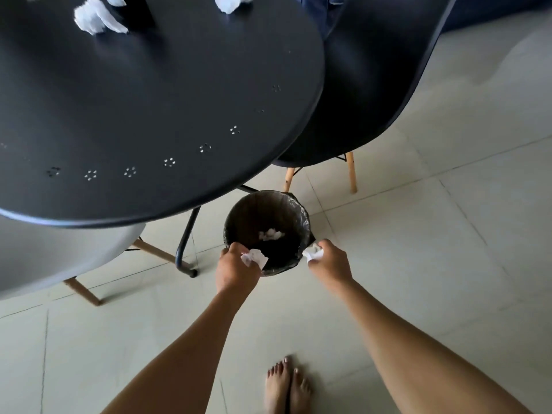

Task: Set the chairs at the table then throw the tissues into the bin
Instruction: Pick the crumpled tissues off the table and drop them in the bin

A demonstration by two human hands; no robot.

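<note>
A small round bin (239, 213) lined with a dark bag stands on the floor by the table's edge, with a crumpled tissue (270, 234) at its bottom. My left hand (236, 268) holds a white tissue (254, 257) over the bin's near rim. My right hand (328, 259) grips another crumpled tissue (312, 253) at the bin's right rim. More white tissues (95, 17) lie on the far part of the round black table (149, 100). A black chair (367, 85) is tucked in at the right, a grey chair (59, 255) at the left.
A black metal table leg (186, 237) reaches the floor just left of the bin. The chairs' wooden legs (352, 171) stand behind it. My bare feet (286, 386) are on the pale tiled floor, near the bottom edge. A dark object (140, 10) stands mid-table.
</note>
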